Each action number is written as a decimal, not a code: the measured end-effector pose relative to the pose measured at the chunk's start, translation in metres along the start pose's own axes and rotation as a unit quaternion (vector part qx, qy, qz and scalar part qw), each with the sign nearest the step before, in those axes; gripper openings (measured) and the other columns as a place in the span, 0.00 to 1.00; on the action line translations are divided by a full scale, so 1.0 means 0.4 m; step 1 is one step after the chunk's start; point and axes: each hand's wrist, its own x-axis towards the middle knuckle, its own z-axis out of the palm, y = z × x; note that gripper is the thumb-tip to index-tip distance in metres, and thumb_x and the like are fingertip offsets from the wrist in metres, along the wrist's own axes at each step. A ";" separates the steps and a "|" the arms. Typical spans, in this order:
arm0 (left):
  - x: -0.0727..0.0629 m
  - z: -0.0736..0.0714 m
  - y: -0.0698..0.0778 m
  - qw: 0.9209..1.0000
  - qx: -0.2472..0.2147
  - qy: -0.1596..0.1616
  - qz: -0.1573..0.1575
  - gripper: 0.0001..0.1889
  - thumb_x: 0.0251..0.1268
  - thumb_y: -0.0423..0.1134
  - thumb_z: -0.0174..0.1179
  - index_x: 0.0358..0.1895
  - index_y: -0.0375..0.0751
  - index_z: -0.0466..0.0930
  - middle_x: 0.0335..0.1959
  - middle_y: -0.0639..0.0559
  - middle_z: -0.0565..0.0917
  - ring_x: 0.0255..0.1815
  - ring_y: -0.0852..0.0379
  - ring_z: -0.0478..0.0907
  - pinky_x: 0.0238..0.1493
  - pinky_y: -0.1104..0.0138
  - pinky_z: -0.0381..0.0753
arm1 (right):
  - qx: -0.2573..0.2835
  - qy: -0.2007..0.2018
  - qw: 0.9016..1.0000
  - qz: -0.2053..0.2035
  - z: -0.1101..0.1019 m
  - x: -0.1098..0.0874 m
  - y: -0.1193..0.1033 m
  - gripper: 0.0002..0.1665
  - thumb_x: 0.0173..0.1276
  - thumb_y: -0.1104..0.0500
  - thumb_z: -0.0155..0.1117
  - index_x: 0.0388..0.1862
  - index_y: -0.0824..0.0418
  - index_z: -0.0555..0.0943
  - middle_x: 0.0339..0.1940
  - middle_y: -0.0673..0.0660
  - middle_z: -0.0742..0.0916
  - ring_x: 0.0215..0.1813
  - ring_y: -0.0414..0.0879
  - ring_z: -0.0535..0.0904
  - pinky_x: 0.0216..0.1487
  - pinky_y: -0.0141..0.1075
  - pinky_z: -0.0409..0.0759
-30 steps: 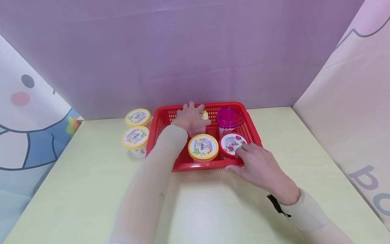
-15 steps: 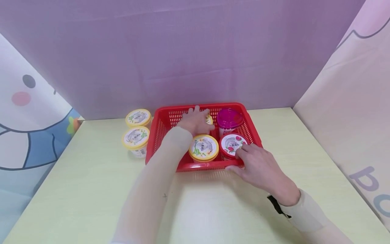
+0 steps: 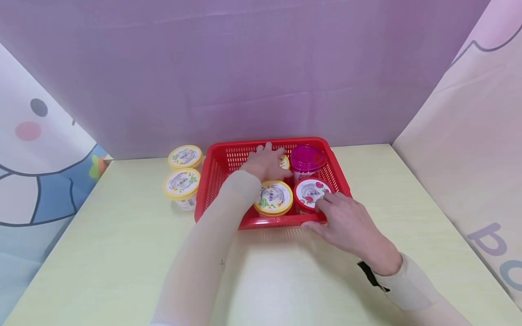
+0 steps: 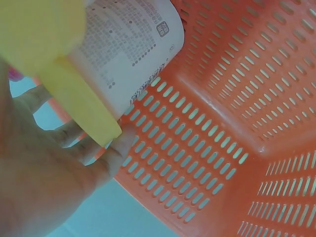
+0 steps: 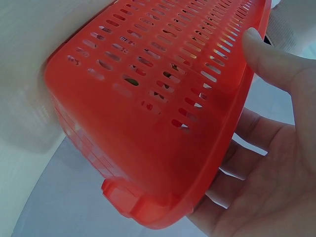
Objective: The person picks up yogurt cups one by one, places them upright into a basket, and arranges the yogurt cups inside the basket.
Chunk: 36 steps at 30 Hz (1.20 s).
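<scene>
A red perforated basket [image 3: 281, 221] stands on the table. At its back, my left hand [image 3: 264, 163] grips a yellow-lidded tub [image 3: 285, 162], fingers spread over the lid. In the left wrist view, the fingers curl around the rim of the tub's yellow lid [image 4: 81, 98]; its white printed side faces the basket wall. My right hand [image 3: 350, 222] holds the basket's front rim near the right corner, thumb outside and fingers inside. Nearest to it sits a red-lidded tub [image 3: 311, 192] with strawberry pictures. Another yellow-lidded tub [image 3: 272, 197] is at front middle, and a magenta-lidded tub [image 3: 306, 157] at back right.
Left of the basket, two more yellow-lidded tubs stand on the table, one in front [image 3: 181, 183] and one behind [image 3: 185, 156]. A purple cloth wall [image 3: 261, 81] rises behind the basket. Printed side panels flank the pale table [image 3: 122, 253].
My left hand has slid to the right inside the basket with the back yellow-lidded tub, toward the magenta-lidded one. The right hand keeps its hold on the rim.
</scene>
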 end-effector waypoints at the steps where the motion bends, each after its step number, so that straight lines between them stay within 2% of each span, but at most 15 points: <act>1: -0.001 -0.001 0.001 1.000 0.001 0.000 -0.001 0.51 0.54 0.61 0.71 0.81 0.63 0.54 0.75 0.47 0.59 0.73 0.44 0.57 0.69 0.43 0.67 | 0.000 -0.001 1.000 0.000 0.000 0.000 0.000 0.27 0.51 0.41 0.82 0.37 0.60 0.84 0.33 0.54 0.83 0.36 0.48 0.77 0.36 0.46 0.82; 8: -0.010 -0.008 0.006 1.000 -0.001 -0.002 -0.006 0.53 0.54 0.64 0.69 0.82 0.63 0.50 0.80 0.47 0.54 0.78 0.42 0.52 0.73 0.42 0.60 | -0.001 0.004 1.000 -0.001 0.000 0.001 0.000 0.26 0.51 0.42 0.82 0.36 0.59 0.83 0.33 0.54 0.83 0.36 0.48 0.77 0.36 0.45 0.82; 15: -0.026 -0.026 0.008 1.000 0.017 0.004 0.021 0.54 0.55 0.68 0.67 0.82 0.60 0.49 0.79 0.45 0.53 0.79 0.42 0.50 0.75 0.41 0.55 | -0.003 0.004 1.000 -0.001 0.001 0.000 0.001 0.26 0.52 0.41 0.82 0.36 0.60 0.84 0.33 0.54 0.83 0.36 0.48 0.77 0.36 0.45 0.82; 20: -0.034 -0.040 0.004 0.999 0.023 -0.001 0.024 0.56 0.54 0.71 0.65 0.83 0.64 0.44 0.83 0.46 0.45 0.82 0.42 0.41 0.77 0.42 0.49 | -0.004 0.005 1.000 -0.001 0.003 0.001 0.003 0.26 0.52 0.41 0.82 0.36 0.60 0.84 0.33 0.54 0.83 0.36 0.48 0.77 0.36 0.45 0.82; 25: -0.041 -0.048 -0.005 0.999 0.037 0.004 0.026 0.57 0.54 0.75 0.59 0.83 0.67 0.36 0.85 0.48 0.36 0.83 0.43 0.33 0.78 0.43 0.40 | -0.005 0.001 1.000 0.001 0.003 0.002 0.002 0.28 0.52 0.41 0.82 0.38 0.60 0.84 0.34 0.55 0.84 0.37 0.49 0.78 0.37 0.46 0.83; 36: -0.055 -0.062 -0.023 0.999 0.033 0.014 0.016 0.54 0.59 0.79 0.47 0.82 0.68 0.29 0.84 0.50 0.31 0.83 0.42 0.29 0.78 0.42 0.30 | -0.006 -0.004 1.000 0.004 0.004 0.002 0.004 0.28 0.52 0.41 0.82 0.39 0.60 0.84 0.36 0.56 0.85 0.38 0.50 0.79 0.37 0.47 0.83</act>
